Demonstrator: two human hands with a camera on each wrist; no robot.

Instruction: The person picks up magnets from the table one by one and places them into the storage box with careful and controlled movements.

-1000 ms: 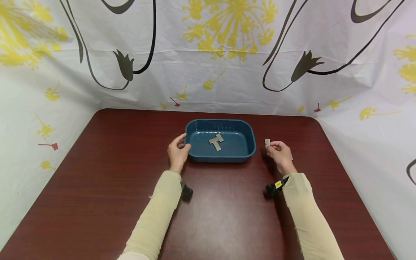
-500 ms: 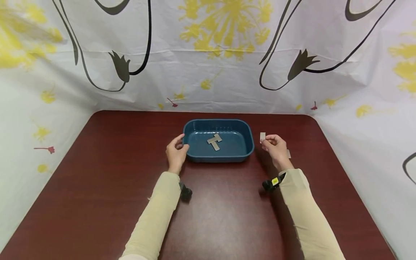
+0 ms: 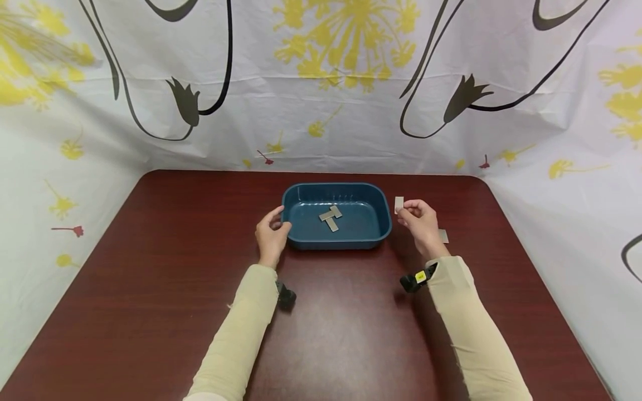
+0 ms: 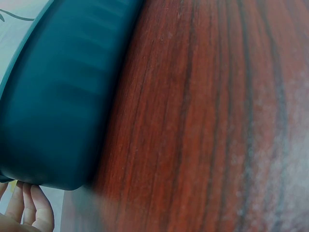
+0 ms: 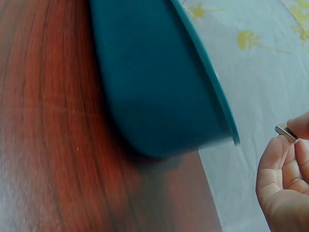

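A deep blue rectangular tray (image 3: 337, 244) sits on the table. My left hand (image 3: 271, 236) holds its left end, fingers against the outer wall (image 4: 53, 121) in the left wrist view. Just right of the tray, my right hand (image 3: 420, 225) pinches a small flat rectangular metal piece (image 3: 399, 204) between thumb and fingers. In the right wrist view this silvery piece (image 5: 286, 133) shows edge-on, apart from the tray. Inside the tray, three similar pieces (image 3: 331, 224) lie close together. Another such piece (image 3: 443, 236) is on the table, partly hidden behind the right hand.
The dark red-brown wooden table (image 3: 346, 323) spreads in front of the tray. A white patterned cloth (image 3: 301, 111) hangs behind and along both sides. Each wrist carries a small black camera (image 3: 286, 298).
My right hand has moved left and slightly away from me, bringing the pinched metal piece closer to the tray. The left hand stays at the tray's end. The head view has shifted slightly.
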